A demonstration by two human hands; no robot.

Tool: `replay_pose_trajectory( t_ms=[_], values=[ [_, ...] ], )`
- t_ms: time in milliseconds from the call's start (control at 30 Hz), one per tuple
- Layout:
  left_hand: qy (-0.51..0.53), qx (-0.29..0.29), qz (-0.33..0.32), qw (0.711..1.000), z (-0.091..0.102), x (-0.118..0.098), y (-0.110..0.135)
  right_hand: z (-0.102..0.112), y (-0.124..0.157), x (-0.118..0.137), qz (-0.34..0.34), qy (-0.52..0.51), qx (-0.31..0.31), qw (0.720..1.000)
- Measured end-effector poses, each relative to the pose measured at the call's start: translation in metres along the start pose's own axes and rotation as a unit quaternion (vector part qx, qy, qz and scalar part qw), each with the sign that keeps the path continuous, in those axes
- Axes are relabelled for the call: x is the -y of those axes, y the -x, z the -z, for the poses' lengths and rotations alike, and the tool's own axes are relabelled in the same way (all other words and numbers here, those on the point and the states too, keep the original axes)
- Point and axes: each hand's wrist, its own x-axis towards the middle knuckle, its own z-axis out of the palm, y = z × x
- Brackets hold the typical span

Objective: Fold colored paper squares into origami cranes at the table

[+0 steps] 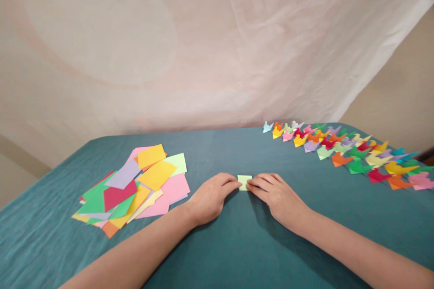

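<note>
A small light-green piece of folded paper (244, 181) lies at the middle of the cloth-covered table, between my two hands. My left hand (212, 196) has its thumb and fingers pinched at the paper's left edge. From the other side, my right hand (276, 196) grips the right edge, its fingers held together. The paper's ends are partly hidden under the fingertips, and its exact fold cannot be made out.
On the left, a loose pile of coloured paper sheets (129, 185) spreads over the teal tablecloth (217, 253). Several rows of small folded paper birds (342, 159) stand along the right side. A pale cloth sheet (217, 54) hangs behind the table.
</note>
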Motion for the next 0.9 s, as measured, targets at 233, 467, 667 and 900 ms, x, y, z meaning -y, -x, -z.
replay_pose_trajectory(
  t_ms=[233,467,667,900],
  values=[
    [-0.105,0.009,-0.026,0.994,0.0005,-0.0046,-0.002,0.0014,-0.0015,0.001,0.002,0.002,-0.004,1.0],
    [-0.139,0.006,-0.033,0.99,0.0018,-0.0097,-0.0035,0.0022,-0.0028,0.0008,0.007,0.003,-0.01,1.0],
    [-0.146,-0.001,-0.049,0.988,0.002,-0.0088,-0.0038,-0.0007,-0.0018,-0.0024,0.01,0.004,-0.009,1.0],
    [-0.133,0.002,-0.065,0.989,0.0037,-0.0091,-0.004,-0.0011,-0.0017,-0.0026,0.014,0.015,-0.017,1.0]
  ],
)
